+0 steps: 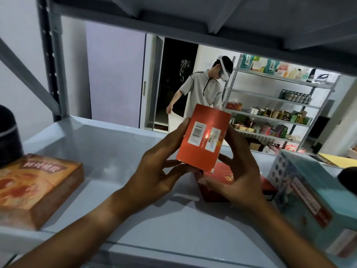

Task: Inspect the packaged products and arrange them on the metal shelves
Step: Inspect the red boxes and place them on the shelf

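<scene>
Head view: both hands up over the grey metal shelf (116,144), holding one red box (202,137) between them. Box is upright, tilted a bit, clear of the shelf deck, barcode label and a white panel facing the camera.

Left hand (160,171): fingers run up the box's left edge, thumb curled under toward the bottom corner, gripping it. Right hand (237,175): fingers wrapped around the right edge and behind, thumb near the lower right corner, also gripping it.

Second red box (222,182) lies flat on the shelf directly below the held one, partly hidden by the right hand.

Orange flat box (40,182) sits on the shelf at far left, near the front edge, well apart from the hands. A dark rounded object (8,134) stands just behind it; can't tell what it is.

Teal box (313,192) at right on the same shelf, just beside the lower red box; dotted pattern on its end face, red-bordered label on the side.

Underside of the next shelf up (193,14) fills the top of the view.

Through the gap: another person (204,88) wearing a white headset, standing beside a second metal rack (274,97) stocked with assorted packages.
</scene>
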